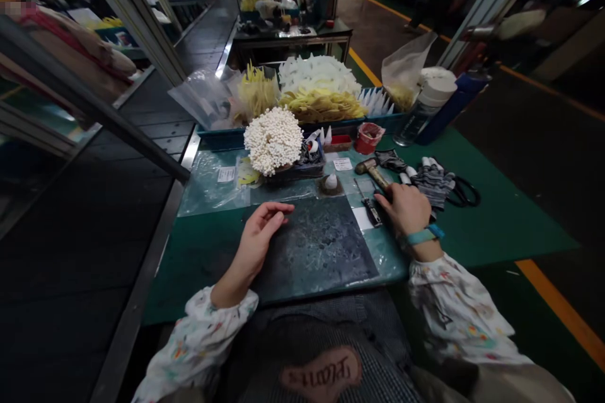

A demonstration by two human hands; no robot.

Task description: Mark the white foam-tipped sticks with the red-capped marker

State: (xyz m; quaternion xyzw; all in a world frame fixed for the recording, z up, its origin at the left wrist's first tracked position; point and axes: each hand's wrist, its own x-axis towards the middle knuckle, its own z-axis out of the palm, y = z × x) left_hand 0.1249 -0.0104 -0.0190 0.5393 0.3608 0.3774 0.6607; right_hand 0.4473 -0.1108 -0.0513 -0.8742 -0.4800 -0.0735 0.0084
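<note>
My left hand (258, 236) hovers over the left edge of a dark mat (326, 245), its fingers loosely stretched and holding nothing. To the right, my right hand (410, 206) is closed round the handle of a hammer (374, 171). The hammer's head points away from me, and the end of its handle is hidden under the hand. Beside it lies a screwdriver (371, 211) with a black handle. Beyond the mat a small white pointed piece (331, 181) stands on a brownish pad. Grey striped gloves (432, 182) lie right of the hammer, next to black-handled scissors (466, 192).
A bunch of white bead-tipped stems (274, 140) stands behind the mat. Behind it, a blue tray (222, 140) holds yellow and white pieces. A red tub (368, 137), a clear bottle (423, 110) and a blue bottle (447, 110) stand back right. A conveyor (61, 264) runs along the left.
</note>
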